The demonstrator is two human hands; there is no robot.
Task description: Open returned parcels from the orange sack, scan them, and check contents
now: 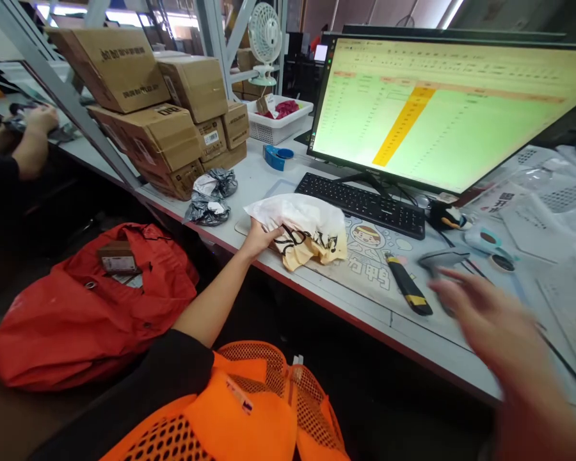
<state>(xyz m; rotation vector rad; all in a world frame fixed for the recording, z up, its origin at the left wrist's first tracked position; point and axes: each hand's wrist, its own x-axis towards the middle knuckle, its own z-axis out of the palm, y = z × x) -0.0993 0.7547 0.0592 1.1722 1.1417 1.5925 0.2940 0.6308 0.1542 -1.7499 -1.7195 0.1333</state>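
My left hand (258, 239) grips the edge of a white and tan plastic mailer bag (307, 229) lying on the desk mat (374, 269) in front of the keyboard (362, 203). Over the desk's front right my right hand (484, 314) hovers, blurred by motion, fingers spread with nothing in them. It is just right of a black and yellow utility knife (408, 285) and near a grey barcode scanner (444, 258).
A large monitor (451, 109) shows a green spreadsheet. Stacked cardboard boxes (158, 109), a crumpled grey bag (211, 197), a blue tape dispenser (276, 155) and a white basket (278, 121) stand at the left. A red sack (86, 307) lies below. Another person's hands (36, 125) work far left.
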